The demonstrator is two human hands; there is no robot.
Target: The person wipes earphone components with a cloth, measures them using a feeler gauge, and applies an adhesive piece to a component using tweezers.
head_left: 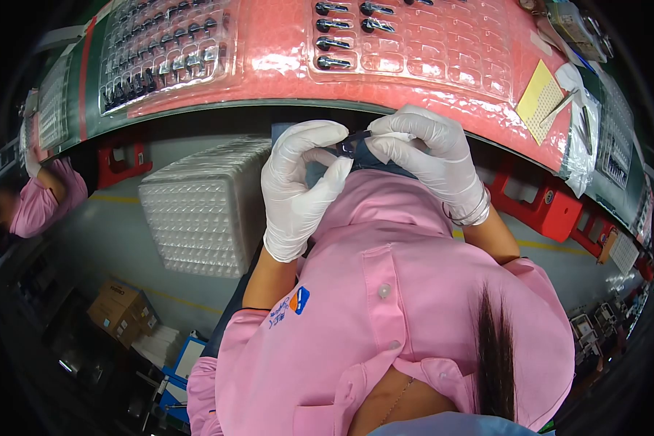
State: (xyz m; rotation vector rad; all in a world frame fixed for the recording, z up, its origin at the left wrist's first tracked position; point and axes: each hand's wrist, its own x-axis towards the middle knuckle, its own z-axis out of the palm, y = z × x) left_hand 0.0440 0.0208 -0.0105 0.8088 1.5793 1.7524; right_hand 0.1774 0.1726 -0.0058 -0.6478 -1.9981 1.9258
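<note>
A small dark piece (346, 147), shiny and black, is held just below the table's front edge. My left hand (301, 182), in a white glove, pinches it between thumb and index finger. The gloved right hand (429, 149) has thumb and fingertips pressed together at the piece's other end. Its finer details are too small to make out. Past my hands, a clear plastic tray (429, 69) on the table holds several black earbud-shaped pieces (333, 43) in its left pockets. A second clear tray (229, 69), to the left, carries rows of dark pieces.
A pink mat (272, 51) covers the table. To the right lie a yellow perforated sheet (539, 102), tweezers (559, 109) and a plastic bag (581, 163). Stacked clear trays (192, 211) stand at my left. Red stools (534, 207) are under the table; another person (47, 196) sits far left.
</note>
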